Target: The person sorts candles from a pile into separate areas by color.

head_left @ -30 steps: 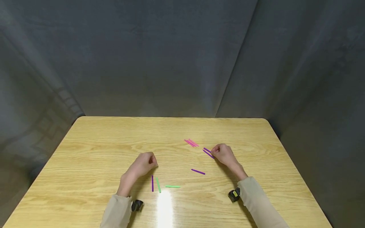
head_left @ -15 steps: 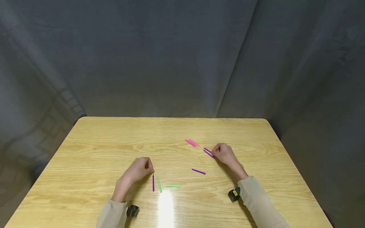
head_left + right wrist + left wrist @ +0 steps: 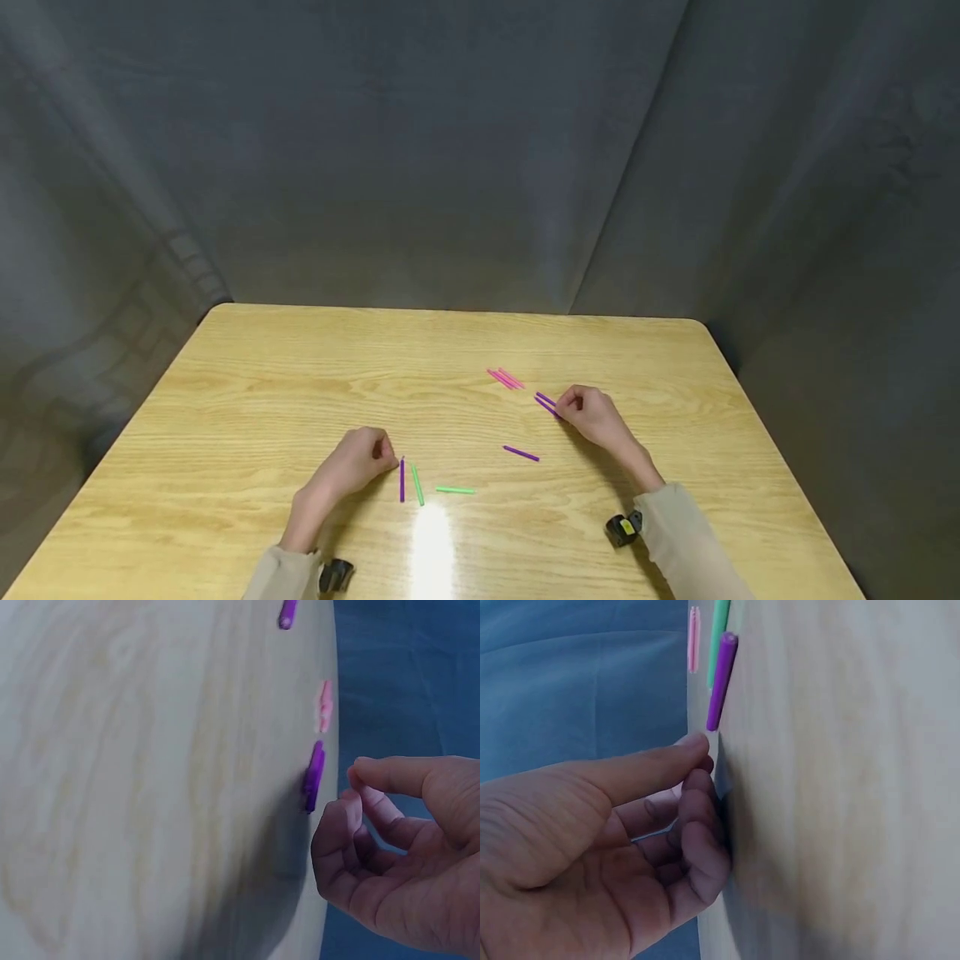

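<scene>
A purple stick, thin with a narrow tip, lies on the wooden table beside my left hand. In the left wrist view the thumb tip is close to that stick's end; whether they touch I cannot tell. The left fingers are curled, with no object visible between them. My right hand hovers by two purple sticks lying side by side. The right wrist view shows its thumb and index tips together, holding nothing, with space between them and the purple sticks.
A green stick lies just right of the left purple one, and another green stick lies crosswise. One purple stick lies alone. Several pink sticks are bunched farther back. A grey curtain hangs behind the table.
My left hand has moved left and toward the near edge, coming beside the left purple stick's far end. The right hand has stayed almost in place by the two purple sticks.
</scene>
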A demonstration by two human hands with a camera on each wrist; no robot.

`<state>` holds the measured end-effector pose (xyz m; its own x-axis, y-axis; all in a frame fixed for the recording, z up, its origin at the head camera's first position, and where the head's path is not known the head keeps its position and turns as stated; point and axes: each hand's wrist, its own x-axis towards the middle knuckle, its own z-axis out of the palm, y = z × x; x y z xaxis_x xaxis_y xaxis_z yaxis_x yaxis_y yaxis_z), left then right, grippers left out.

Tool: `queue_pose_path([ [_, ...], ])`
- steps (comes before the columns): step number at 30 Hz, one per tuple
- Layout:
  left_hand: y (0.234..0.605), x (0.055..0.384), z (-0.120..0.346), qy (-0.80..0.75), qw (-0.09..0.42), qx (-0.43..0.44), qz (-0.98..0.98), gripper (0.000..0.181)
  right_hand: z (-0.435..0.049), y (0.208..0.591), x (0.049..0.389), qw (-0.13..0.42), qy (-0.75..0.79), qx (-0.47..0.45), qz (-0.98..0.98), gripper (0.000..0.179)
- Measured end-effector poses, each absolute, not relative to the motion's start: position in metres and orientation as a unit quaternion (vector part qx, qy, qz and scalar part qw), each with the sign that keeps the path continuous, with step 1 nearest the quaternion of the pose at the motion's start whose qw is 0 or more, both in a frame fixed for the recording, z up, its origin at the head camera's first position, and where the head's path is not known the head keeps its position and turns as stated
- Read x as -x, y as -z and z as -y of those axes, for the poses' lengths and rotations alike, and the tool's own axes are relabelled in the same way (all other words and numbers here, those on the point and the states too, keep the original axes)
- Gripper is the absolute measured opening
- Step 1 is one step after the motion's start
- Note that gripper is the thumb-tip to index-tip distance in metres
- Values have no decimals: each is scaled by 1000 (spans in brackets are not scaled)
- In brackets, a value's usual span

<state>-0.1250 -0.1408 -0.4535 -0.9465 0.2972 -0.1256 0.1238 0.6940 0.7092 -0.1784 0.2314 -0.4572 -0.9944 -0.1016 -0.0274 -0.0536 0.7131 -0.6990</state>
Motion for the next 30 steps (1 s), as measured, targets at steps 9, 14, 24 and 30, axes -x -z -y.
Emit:
queue_pose_path([
  [9, 457, 115, 142, -394, 110, -137, -902, 16, -213, 452, 163, 51, 387, 95, -916, 6],
  [14, 458, 108, 138, -397, 98, -134, -903, 16, -202, 456, 150, 87, 388, 153, -905, 9],
  [24, 462, 100, 130, -404, 93, -123, -902, 23, -198, 464, 144, 86, 381, 193, -900, 11],
  [30, 458, 97, 122, -395, 90, -75, -911, 29, -194, 466, 143, 72, 372, 190, -906, 11],
])
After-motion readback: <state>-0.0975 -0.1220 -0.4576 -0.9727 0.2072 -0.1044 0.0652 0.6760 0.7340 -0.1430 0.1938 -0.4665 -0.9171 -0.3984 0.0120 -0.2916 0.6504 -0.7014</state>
